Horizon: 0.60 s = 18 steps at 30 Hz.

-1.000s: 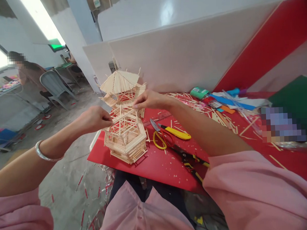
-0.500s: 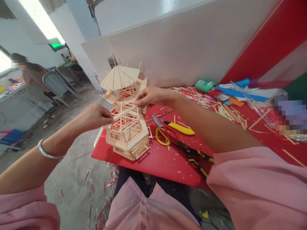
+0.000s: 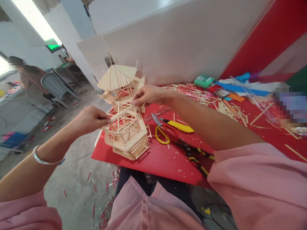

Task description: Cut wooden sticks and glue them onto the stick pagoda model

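A hexagonal wooden stick model stands near the front edge of the red tabletop. My left hand pinches one end of a thin wooden stick at the model's upper left. At the stick's other end, the fingertips of my right hand are closed. The stick slants across the upper frame of the model; whether it rests on it I cannot tell. Right behind stands a taller stick pagoda with a pointed, ribbed roof. A silver bangle circles my left wrist.
Yellow-handled scissors, a yellow utility knife and black-and-yellow pliers lie right of the model. A clear ruler lies behind them. Loose sticks and packets cover the far right. A person sits at the left.
My left hand has shifted slightly left and my right hand slightly left and up, along with a small tilt of the view. Both keep their pinch at the stick.
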Each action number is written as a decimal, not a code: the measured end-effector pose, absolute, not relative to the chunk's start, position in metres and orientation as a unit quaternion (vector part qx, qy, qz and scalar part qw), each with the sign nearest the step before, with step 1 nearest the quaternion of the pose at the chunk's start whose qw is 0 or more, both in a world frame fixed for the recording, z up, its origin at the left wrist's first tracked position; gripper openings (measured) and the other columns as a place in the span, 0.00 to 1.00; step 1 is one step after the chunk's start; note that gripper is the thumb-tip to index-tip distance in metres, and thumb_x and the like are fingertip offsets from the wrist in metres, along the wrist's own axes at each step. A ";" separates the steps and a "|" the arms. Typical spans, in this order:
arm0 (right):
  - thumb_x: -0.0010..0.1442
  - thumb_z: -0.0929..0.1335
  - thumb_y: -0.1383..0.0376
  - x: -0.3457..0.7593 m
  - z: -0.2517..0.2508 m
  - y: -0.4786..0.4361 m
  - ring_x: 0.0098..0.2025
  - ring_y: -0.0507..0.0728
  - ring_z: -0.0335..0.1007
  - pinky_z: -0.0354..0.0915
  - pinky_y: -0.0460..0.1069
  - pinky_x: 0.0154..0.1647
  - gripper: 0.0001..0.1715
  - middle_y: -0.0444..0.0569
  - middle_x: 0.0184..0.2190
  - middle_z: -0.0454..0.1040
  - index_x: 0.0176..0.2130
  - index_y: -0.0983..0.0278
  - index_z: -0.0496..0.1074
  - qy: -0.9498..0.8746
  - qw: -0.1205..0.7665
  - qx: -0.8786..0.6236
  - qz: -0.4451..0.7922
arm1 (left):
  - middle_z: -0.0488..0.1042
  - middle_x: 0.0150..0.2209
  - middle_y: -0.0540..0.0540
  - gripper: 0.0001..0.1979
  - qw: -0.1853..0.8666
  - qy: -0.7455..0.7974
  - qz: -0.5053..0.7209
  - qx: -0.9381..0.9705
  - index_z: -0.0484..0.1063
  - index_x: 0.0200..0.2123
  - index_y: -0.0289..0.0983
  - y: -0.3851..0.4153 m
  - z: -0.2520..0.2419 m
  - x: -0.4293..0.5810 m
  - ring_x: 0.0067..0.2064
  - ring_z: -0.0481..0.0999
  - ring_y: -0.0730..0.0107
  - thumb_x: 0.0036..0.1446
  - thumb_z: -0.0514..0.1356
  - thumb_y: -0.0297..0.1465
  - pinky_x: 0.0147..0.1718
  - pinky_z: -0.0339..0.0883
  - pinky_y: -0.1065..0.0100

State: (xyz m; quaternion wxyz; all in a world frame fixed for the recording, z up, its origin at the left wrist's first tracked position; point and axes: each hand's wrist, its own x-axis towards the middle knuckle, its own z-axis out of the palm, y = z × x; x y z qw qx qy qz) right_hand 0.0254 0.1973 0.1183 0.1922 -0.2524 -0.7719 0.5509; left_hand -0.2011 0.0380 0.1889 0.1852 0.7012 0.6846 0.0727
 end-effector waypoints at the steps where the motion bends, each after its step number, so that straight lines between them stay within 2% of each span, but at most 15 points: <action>1: 0.51 0.76 0.58 0.025 0.118 0.197 0.26 0.50 0.67 0.62 0.46 0.26 0.11 0.45 0.23 0.74 0.30 0.64 0.79 -0.770 0.193 -0.251 0.553 | 0.68 0.20 0.52 0.14 0.187 0.689 0.065 0.697 0.81 0.28 0.36 0.038 0.189 -0.201 0.24 0.60 0.76 0.50 0.63 0.40 0.25 0.53 0.70; 5: 0.50 0.77 0.57 0.025 0.117 0.198 0.28 0.51 0.69 0.62 0.47 0.27 0.13 0.46 0.23 0.74 0.30 0.64 0.79 -0.766 0.191 -0.257 0.557 | 0.70 0.21 0.51 0.15 0.196 0.699 0.049 0.686 0.81 0.29 0.36 0.037 0.190 -0.200 0.24 0.62 0.75 0.51 0.62 0.41 0.25 0.54 0.70; 11: 0.50 0.77 0.53 0.024 0.119 0.196 0.25 0.48 0.65 0.60 0.45 0.26 0.17 0.44 0.21 0.73 0.29 0.65 0.78 -0.782 0.197 -0.245 0.538 | 0.73 0.23 0.50 0.15 0.194 0.697 0.109 0.682 0.81 0.33 0.35 0.038 0.183 -0.194 0.25 0.64 0.75 0.50 0.63 0.40 0.24 0.56 0.71; 18: 0.58 0.72 0.61 0.025 0.122 0.185 0.25 0.49 0.63 0.60 0.48 0.28 0.11 0.47 0.23 0.74 0.29 0.67 0.75 -0.776 0.209 -0.269 0.530 | 0.69 0.21 0.51 0.14 0.145 0.685 0.117 0.705 0.78 0.29 0.35 0.041 0.175 -0.191 0.25 0.61 0.76 0.53 0.60 0.40 0.24 0.53 0.69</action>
